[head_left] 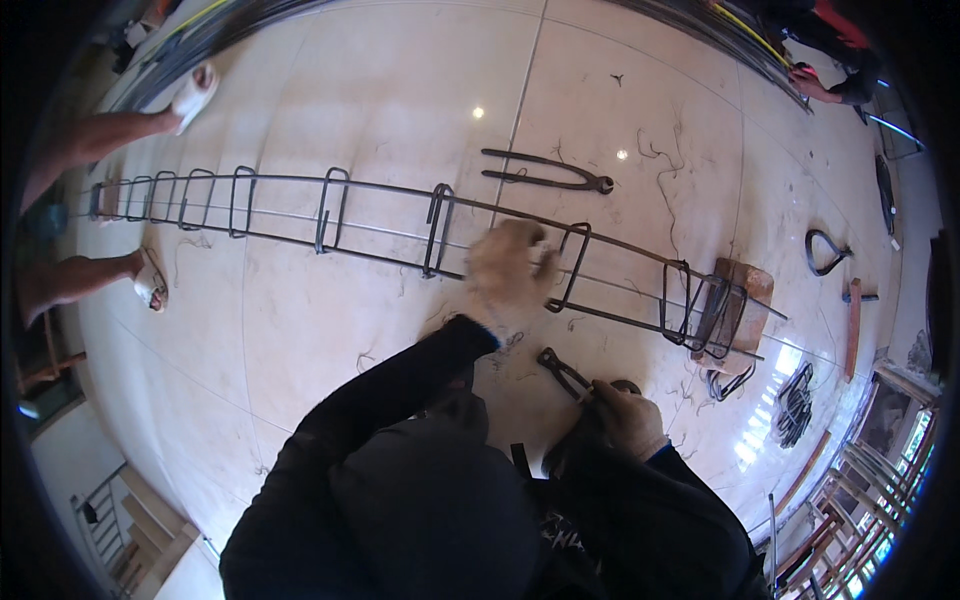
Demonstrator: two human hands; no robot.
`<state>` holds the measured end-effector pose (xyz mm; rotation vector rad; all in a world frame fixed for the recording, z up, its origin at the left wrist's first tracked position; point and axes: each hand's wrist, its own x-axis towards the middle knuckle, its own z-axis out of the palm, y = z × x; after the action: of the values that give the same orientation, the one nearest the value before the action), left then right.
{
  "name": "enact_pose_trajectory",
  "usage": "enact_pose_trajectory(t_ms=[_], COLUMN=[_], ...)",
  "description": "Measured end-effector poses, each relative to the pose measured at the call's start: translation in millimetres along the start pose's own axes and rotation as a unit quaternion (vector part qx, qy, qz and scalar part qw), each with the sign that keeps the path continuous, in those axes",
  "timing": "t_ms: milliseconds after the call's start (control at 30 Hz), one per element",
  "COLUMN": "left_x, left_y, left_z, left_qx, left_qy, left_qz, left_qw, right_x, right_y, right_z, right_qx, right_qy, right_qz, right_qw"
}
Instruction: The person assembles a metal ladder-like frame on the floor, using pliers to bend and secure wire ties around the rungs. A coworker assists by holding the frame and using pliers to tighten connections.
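A long rebar cage (385, 187) of thin bars with several square stirrups lies across the floor in front of me. My left hand (508, 270), in a pale work glove, is over the cage between two stirrups. Motion blurs its fingers, so I cannot make out whether it grips anything. Close to my knee, my right hand (630, 420), also gloved, is closed round the handles of tying pincers (562, 373). Their jaws point up and left, apart from the cage. Beyond the cage lies a second pair of pincers (545, 170), handles spread.
A brick-coloured block (750, 290) lies under the cage's right end, where several stirrups bunch together. Loose wire (670, 200) is scattered on the floor, with a wire bundle (795, 405) at right. Another person's legs (80, 285) flank the left end; a co-worker's hand (812, 85) is far right.
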<state>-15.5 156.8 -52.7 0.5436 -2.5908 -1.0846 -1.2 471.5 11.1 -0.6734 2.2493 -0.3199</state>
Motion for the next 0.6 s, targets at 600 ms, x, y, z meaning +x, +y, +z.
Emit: enact_pose_trajectory(t_ms=[600], left_x=[119.5], left_y=[-138.7], left_z=[-108.0], left_qx=[0.04], left_qy=[-0.282], left_qz=[0.189], left_qw=[0.94], right_x=[114.2], right_y=[-1.4], right_z=[-92.3], right_qx=[-0.044], right_qy=[0.25], right_qz=[-0.152], right_qw=[0.955])
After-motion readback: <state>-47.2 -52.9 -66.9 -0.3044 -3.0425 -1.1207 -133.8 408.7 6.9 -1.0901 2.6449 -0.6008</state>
